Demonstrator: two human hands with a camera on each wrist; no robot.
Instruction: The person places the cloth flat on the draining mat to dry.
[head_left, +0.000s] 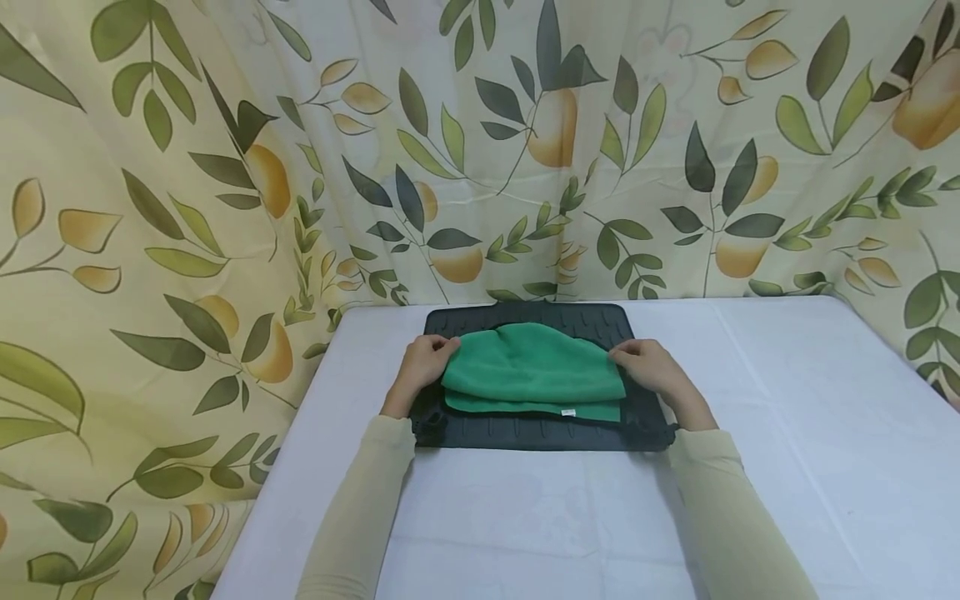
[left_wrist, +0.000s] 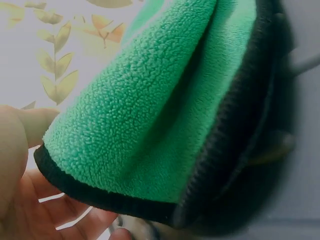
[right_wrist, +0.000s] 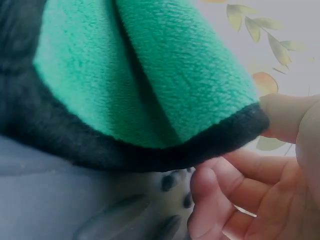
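Note:
A green towel [head_left: 532, 367] with black edging lies folded over a black ridged board [head_left: 540, 433], its middle bulging upward. At the towel's left end, my left hand [head_left: 426, 362] pinches a corner between thumb and fingers. My right hand [head_left: 651, 367] does the same at the opposite end. Close up in the left wrist view, the fleecy towel [left_wrist: 125, 115] hangs in a fold from the thumb and fingers. The right wrist view shows the towel [right_wrist: 190, 75] creased, its black-edged corner held. A small white label [head_left: 568, 412] shows on the lower layer.
The board sits near the back edge of a table with a white cloth [head_left: 525, 517]. Behind and to the left hangs a curtain [head_left: 187, 250] printed with leaves and orange fruit. Raised ridges [right_wrist: 115, 215] show on the board beneath the towel.

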